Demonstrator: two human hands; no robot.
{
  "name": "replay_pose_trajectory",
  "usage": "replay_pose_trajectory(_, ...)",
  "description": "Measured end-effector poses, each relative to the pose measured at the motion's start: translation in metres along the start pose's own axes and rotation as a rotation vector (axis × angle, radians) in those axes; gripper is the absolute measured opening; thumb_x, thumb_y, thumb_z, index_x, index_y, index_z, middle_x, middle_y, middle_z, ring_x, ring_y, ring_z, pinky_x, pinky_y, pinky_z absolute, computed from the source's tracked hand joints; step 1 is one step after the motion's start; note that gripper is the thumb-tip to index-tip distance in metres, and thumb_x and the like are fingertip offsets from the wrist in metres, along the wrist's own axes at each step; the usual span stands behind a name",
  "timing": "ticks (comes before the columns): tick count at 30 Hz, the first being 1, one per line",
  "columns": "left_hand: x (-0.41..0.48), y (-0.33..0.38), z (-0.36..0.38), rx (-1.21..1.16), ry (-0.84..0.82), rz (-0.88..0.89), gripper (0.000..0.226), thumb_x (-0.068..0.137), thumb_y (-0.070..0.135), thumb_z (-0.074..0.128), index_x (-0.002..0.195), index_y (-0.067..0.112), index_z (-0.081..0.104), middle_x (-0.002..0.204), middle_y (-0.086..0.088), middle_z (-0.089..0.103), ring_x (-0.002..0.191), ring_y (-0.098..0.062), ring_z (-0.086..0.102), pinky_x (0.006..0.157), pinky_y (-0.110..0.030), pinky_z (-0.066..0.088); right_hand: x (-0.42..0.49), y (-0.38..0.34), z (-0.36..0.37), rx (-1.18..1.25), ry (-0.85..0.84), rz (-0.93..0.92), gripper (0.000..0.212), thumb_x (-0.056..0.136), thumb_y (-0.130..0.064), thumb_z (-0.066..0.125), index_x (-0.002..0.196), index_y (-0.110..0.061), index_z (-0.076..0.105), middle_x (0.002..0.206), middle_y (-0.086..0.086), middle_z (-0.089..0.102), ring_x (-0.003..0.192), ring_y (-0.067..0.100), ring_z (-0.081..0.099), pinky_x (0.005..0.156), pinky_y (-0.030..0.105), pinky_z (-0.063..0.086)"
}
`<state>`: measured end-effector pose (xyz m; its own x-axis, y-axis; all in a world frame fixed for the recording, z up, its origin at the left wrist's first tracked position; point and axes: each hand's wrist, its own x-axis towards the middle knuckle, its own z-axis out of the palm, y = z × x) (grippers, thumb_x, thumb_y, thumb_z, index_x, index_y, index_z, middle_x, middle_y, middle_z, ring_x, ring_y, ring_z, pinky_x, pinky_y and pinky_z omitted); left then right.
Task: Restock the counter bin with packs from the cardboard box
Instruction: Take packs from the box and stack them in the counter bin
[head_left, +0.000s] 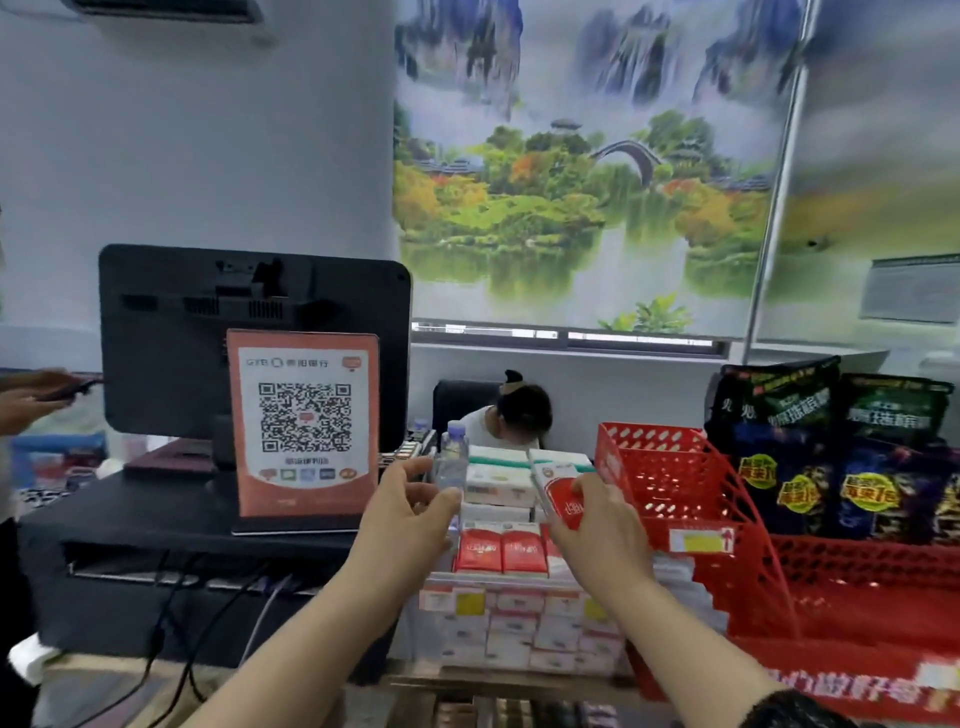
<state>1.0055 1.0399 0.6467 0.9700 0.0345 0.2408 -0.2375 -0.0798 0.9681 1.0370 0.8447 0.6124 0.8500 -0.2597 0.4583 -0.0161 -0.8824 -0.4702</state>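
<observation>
My right hand (597, 525) grips a red-and-white pack (558, 491), tilted, above the clear counter bin (519, 629). Two red packs (501, 548) stand upright in the bin's top row, with several white-and-red packs stacked below them. My left hand (405, 512) hovers beside the bin with fingers loosely curved, close to a clear water bottle (453, 457), and holds nothing. White-and-green packs (498, 478) are stacked behind the bin. No cardboard box is in view.
A QR-code sign (304, 421) stands on the black register (182, 525) at left, a monitor (171, 332) behind it. Red plastic baskets (691, 488) with dark snack bags (831, 452) fill the right. A person (511, 415) sits behind the counter; another's hand (31, 397) is at far left.
</observation>
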Motion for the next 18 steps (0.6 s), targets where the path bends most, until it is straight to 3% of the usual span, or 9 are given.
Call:
replay_pose_trajectory(4,0.016,-0.009,-0.013,0.006,-0.002,-0.009,0.028,0.094,0.013,0.056,0.117,0.025,0.048,0.099,-0.003,0.060,0.089,-0.013,0.061,0.072,-0.028,0.056,0.021,0.006,0.020,-0.118,-0.057,0.112,0.043,0.089,-0.043,0.058,0.120,-0.016,0.047,0.119,0.008,0.052,0.109,0.027,0.052,0.082,0.032,0.042)
replay_pose_trajectory(13,0.033,-0.036,-0.029,0.062,-0.047,-0.014,0.019,0.092,0.015,0.058,0.102,0.031,0.056,0.099,0.003,0.062,0.091,-0.011,0.062,0.077,-0.031,0.058,0.036,0.004,0.062,-0.395,-0.084,0.106,0.047,0.090,-0.037,0.055,0.129,-0.011,0.046,0.133,0.013,0.047,0.127,0.032,0.040,0.096,0.033,0.043)
replay_pose_trajectory(18,0.037,-0.042,-0.032,0.055,-0.062,-0.028,0.020,0.092,0.014,0.058,0.105,0.028,0.058,0.098,0.001,0.063,0.093,-0.014,0.063,0.080,-0.033,0.058,0.036,0.004,0.068,-0.519,-0.084,0.121,0.054,0.090,-0.037,0.054,0.134,-0.007,0.043,0.135,0.016,0.043,0.129,0.034,0.038,0.098,0.035,0.044)
